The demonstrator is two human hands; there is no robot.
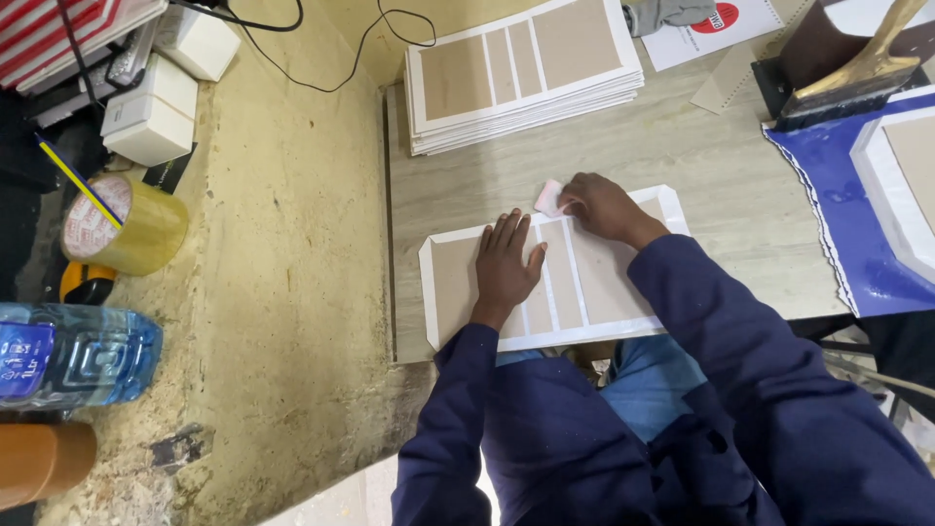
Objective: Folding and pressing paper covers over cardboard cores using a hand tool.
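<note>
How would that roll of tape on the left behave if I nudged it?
The roll of tape lies on its side, so it would probably roll rather than slide. The rough yellowish surface might slow it. It looks thick and nearly full, so likely fairly heavy for its size.

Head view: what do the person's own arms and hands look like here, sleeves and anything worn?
Both arms are covered by long dark navy sleeves of a plain fabric, loose and creased, reaching to the wrists. The left sleeve and right sleeve show no visible markings or logos. The left hand and right hand are bare: no gloves, and no rings, watch or bands that can be seen.
</note>
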